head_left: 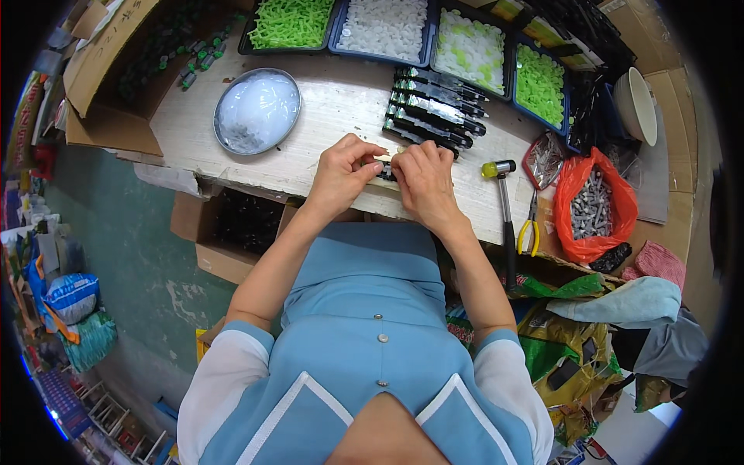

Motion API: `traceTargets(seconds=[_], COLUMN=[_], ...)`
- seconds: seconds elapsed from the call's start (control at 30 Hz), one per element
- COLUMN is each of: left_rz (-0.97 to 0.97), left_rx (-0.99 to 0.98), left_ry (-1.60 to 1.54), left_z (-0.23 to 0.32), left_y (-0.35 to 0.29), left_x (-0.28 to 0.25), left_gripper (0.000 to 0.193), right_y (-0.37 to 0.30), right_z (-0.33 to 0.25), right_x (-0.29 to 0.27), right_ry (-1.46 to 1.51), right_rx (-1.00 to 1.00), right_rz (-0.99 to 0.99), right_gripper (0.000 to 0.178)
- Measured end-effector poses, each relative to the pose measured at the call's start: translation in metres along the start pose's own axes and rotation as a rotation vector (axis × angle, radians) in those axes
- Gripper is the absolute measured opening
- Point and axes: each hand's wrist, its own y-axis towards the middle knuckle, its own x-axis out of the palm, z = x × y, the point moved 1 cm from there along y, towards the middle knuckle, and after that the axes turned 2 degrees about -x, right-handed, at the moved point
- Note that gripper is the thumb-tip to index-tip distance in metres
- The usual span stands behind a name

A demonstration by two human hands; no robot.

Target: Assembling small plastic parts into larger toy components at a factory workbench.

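Note:
At the front edge of the pale worktable, both my hands are closed around a small black part [385, 171]. My left hand [339, 174] pinches its left side between thumb and fingertips. Over its right side bend the fingers of my right hand [428, 182], hiding much of it, so its exact kind cannot be made out. Just beyond the hands lies a stack of long black tool-like pieces [434, 108], side by side. To the left stands a round metal bowl [220, 128] of whitish, grease-like paste [263, 101].
Trays along the back hold green strips [288, 23], white pieces [384, 27], mixed pieces [469, 50] and green pieces [540, 85]. At right are a hammer [506, 209], yellow-handled pliers [529, 232] and a red bag [572, 236] of metal parts. A cardboard box [116, 132] stands left.

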Motion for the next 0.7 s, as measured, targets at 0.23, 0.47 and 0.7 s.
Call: traceTargets(seconds=[0.23,0.47,0.7], left_rz=[-0.072,-0.387,-0.213], left_rx=[0.106,0.037,0.385], left_ry=[0.503,0.902,0.749], left_z=[0.004,0.038,0.075], left_y=[0.012,0.039,0.139], left_x=[0.005,0.008,0.046], left_gripper=[0.017,0.021,0.010], right_y=[-0.001,-0.012,-0.038], right_z=[0.005,0.025,0.048], right_x=[-0.005,-0.053,-0.071], right_ry=[0.021,0.130,0.129], right_rx=[-0.037,0.143,0.303], right_rz=[0.038,0.261,0.282], right_gripper=[0.014,0.011,0.010])
